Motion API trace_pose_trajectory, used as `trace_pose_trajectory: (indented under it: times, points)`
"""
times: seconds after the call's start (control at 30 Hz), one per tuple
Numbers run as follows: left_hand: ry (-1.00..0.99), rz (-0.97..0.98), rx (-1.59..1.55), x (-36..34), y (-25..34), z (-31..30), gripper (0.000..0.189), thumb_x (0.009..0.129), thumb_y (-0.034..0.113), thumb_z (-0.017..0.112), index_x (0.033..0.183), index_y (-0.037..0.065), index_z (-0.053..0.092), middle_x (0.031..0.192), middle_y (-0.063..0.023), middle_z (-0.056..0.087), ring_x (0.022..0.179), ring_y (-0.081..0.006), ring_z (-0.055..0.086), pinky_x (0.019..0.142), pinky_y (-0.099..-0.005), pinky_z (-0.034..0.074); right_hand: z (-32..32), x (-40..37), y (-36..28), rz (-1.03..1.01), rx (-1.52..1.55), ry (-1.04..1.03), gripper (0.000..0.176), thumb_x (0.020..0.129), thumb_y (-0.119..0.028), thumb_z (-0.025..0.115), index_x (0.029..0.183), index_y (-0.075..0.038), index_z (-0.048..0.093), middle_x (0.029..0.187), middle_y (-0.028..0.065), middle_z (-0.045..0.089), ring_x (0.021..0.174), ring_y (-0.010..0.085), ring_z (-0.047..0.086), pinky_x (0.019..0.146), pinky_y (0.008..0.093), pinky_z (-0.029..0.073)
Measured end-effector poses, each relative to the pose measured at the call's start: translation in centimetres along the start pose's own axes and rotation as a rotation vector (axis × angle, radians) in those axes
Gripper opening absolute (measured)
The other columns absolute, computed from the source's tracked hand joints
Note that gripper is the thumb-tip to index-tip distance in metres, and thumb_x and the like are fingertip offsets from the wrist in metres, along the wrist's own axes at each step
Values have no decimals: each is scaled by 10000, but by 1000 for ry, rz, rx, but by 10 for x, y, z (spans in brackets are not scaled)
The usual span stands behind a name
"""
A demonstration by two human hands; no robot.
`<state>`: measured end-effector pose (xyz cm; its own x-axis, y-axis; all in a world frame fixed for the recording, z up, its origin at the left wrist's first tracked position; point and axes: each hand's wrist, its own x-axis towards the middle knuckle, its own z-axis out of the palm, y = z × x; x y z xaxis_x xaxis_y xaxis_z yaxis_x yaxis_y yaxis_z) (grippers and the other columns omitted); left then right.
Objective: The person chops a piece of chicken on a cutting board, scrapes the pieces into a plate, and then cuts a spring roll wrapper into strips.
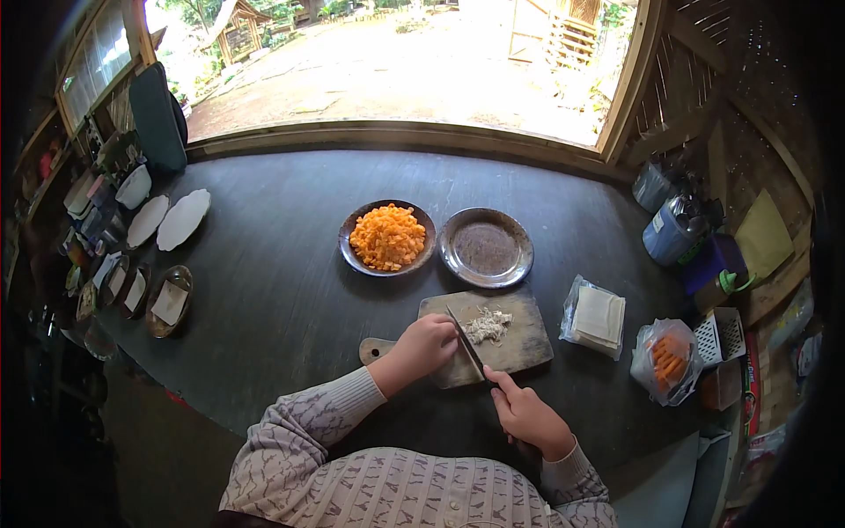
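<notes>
My right hand [531, 415] is wrapped round the handle of a kitchen knife [466, 343], whose blade points away from me over the wooden cutting board [528, 339]. Just left of the blade, my left hand [425, 345] rests on the board with its fingers curled together; whatever they press on is hidden. To the right of the blade lies a small heap of pale, shredded food [488, 326]. Beyond the board stand a dark bowl [346, 248] heaped with diced orange pieces [387, 236] and a brown plate [487, 248] with nothing on it.
On the right lie a plastic bag of pale square sheets [597, 319] and a bag of orange sticks [669, 359], near a white basket [720, 334]. White scalloped plates [184, 220] and small oval dishes [170, 302] line the left side. A window frame [396, 136] borders the far edge.
</notes>
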<state>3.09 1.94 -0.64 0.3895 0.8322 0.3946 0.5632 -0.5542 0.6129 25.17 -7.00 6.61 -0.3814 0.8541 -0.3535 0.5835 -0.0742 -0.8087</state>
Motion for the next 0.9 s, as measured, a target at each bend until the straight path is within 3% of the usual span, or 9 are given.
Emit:
trace_pose_trajectory:
  times: [0.03, 0.27, 0.33, 0.37, 0.63, 0.9]
  points:
    - [10, -4, -14, 0, 0, 1, 123, 771, 111, 649, 788, -11, 654, 871, -143, 652, 841, -333, 634, 763, -413, 524, 2, 3, 2, 5, -1, 19, 408, 994, -144, 428, 1400, -101, 431, 539, 95, 556, 418, 171, 564, 453, 323, 493]
    - [30, -13, 32, 1, 3, -3, 102, 747, 71, 683, 780, -20, 651, 879, -154, 672, 801, -327, 658, 734, -386, 540, 16, 16, 8, -107, -71, 111, 402, 989, -140, 423, 1388, -90, 427, 557, 116, 574, 407, 189, 567, 446, 328, 502]
    - [27, -21, 25, 1, 1, -3, 99, 754, 74, 685, 788, -16, 657, 885, -154, 675, 809, -326, 661, 739, -385, 541, 12, 15, -1, -36, 1, 74, 382, 998, -157, 409, 1368, -64, 440, 602, 211, 614, 431, 275, 606, 470, 373, 519]
    - [29, -17, 28, 1, 2, -3, 99, 754, 74, 685, 788, -16, 657, 885, -154, 675, 809, -326, 661, 739, -385, 541, 10, 15, -2, -41, 1, 78, 382, 998, -157, 409, 1368, -64, 440, 602, 211, 614, 431, 275, 606, 470, 373, 519]
    - [57, 3, 2, -2, 2, -1, 106, 787, 83, 641, 821, -13, 669, 902, -146, 672, 831, -337, 647, 771, -397, 531, -2, 6, -4, -55, 87, 43, 434, 1004, -159, 415, 1435, -112, 409, 537, 76, 542, 421, 151, 558, 447, 302, 487]
    - [50, -35, -23, -1, 5, -3, 127, 786, 101, 642, 795, -20, 677, 901, -145, 671, 836, -335, 646, 770, -400, 530, -2, 1, -7, -38, 46, 31, 417, 1005, -167, 415, 1416, -106, 433, 535, 97, 554, 411, 165, 555, 465, 313, 496]
